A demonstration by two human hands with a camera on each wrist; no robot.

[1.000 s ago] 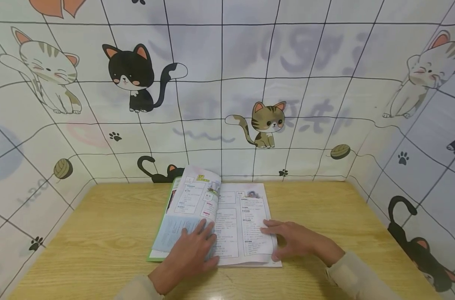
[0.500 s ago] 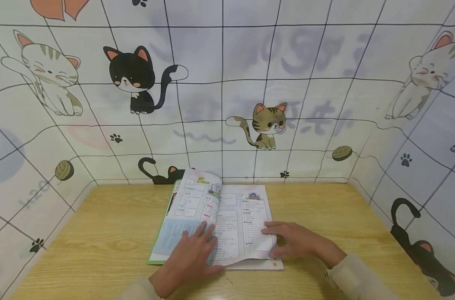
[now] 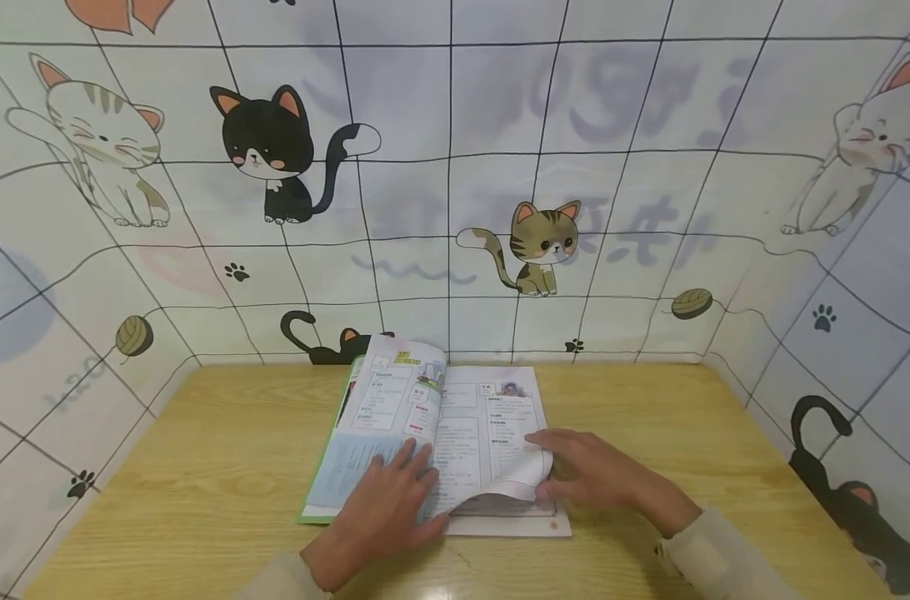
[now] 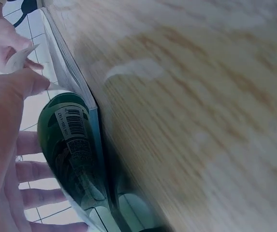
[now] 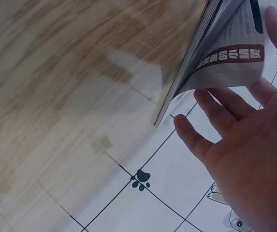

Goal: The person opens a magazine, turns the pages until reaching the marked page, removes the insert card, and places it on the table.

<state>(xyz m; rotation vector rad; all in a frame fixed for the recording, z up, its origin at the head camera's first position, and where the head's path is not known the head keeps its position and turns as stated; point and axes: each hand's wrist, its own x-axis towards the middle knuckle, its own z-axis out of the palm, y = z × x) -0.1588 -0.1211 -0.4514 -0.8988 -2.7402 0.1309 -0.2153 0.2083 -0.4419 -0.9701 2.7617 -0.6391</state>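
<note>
An open magazine (image 3: 383,400) lies on the table, its green-edged cover showing at the left. My left hand (image 3: 383,508) rests on the lower left page with fingers spread, the thumb near the bottom of the fold. At the right edge, my right hand (image 3: 593,471) pinches the lower corner of a page (image 3: 518,479) between thumb and fingers. That page bends upward, uncovering part of the sheet below. In the right wrist view, the printed underside of the curled page (image 5: 225,72) is visible. A barcode on the back cover (image 4: 70,140) appears in the left wrist view.
The wooden table (image 3: 200,467) extends around the magazine. Behind it and at both sides stands a white fabric wall (image 3: 402,208) with black grid lines and cartoon cats. The magazine's top reaches close to the back wall.
The lower right corner of the page has risen and curled up and inward with my right hand, baring more of the sheet underneath. My left hand stays almost in place.
</note>
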